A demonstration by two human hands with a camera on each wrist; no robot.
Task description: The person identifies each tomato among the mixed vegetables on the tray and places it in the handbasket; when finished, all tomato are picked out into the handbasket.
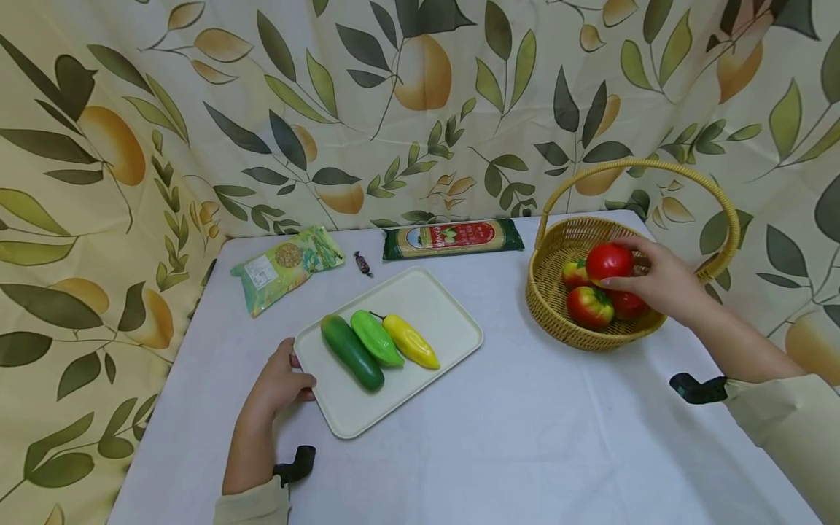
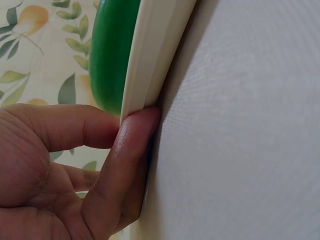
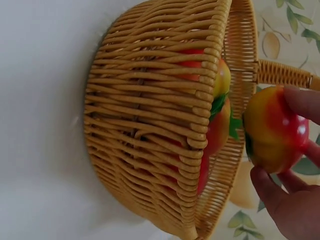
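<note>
In the head view my left hand (image 1: pixel 278 383) holds the left edge of a cream tray (image 1: pixel 449 313). The left wrist view shows thumb and fingers pinching its rim. On the tray lie a dark green cucumber (image 1: pixel 348 350), a bright green pepper (image 1: pixel 375 339) and a yellow pepper (image 1: pixel 410 341). At the right, my right hand (image 1: pixel 666 281) grips a glossy red-and-yellow tomato-like fruit (image 3: pixel 275 130) between thumb and fingers. It is above the rim of the wicker basket (image 3: pixel 145 105), over several similar fruits (image 1: pixel 589 308) inside.
A green-yellow packet (image 1: pixel 289 264), a small wrapped candy (image 1: pixel 362 264) and a long pack of dried noodles (image 1: pixel 453 239) lie along the back of the white-covered table (image 1: pixel 512 437). The basket's tall handle (image 1: pixel 656 166) arches over it. A leaf-patterned curtain (image 1: pixel 407 146) hangs behind.
</note>
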